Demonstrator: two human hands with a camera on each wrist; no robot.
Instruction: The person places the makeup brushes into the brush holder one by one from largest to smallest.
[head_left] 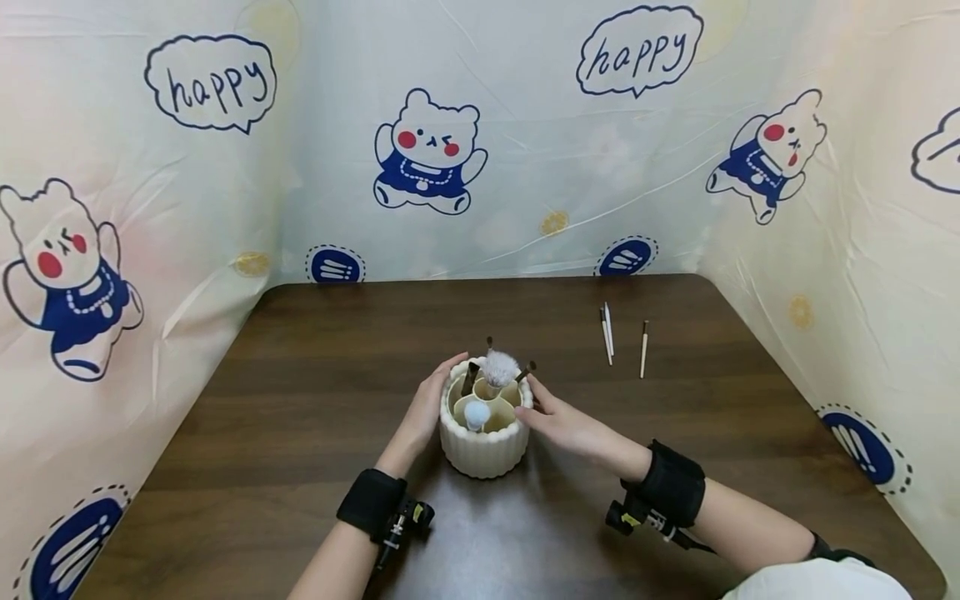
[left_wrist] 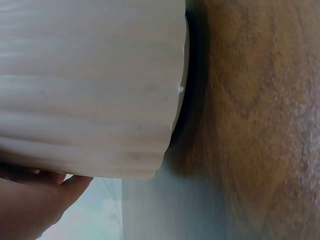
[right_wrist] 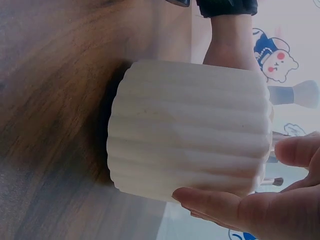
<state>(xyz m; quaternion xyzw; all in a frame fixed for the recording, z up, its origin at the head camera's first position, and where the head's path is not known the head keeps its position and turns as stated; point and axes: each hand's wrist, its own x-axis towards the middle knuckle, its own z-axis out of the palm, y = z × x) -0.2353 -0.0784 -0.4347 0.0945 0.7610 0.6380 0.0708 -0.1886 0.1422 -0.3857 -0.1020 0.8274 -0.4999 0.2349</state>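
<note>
A cream ribbed makeup brush holder (head_left: 483,450) stands between the two hands on the brown table, its inside split into round compartments. In it are a large fluffy grey-white brush (head_left: 500,368), a smaller pale-tipped brush (head_left: 476,415) and a few dark-ended brushes (head_left: 470,379). Around the holder's left side curls the left hand (head_left: 429,408); its thumb is hidden. The right hand (head_left: 562,423) touches the opposite side with fairly straight fingers, the thumb close to the rim. Filling much of the left wrist view is the holder's ribbed wall (left_wrist: 90,90).
Two slim white sticks (head_left: 607,333) lie together on the table (head_left: 337,350) at the back right. A similar thin stick (head_left: 643,350) lies just right of them. Printed sheeting (head_left: 517,167) hangs behind the table and along both sides.
</note>
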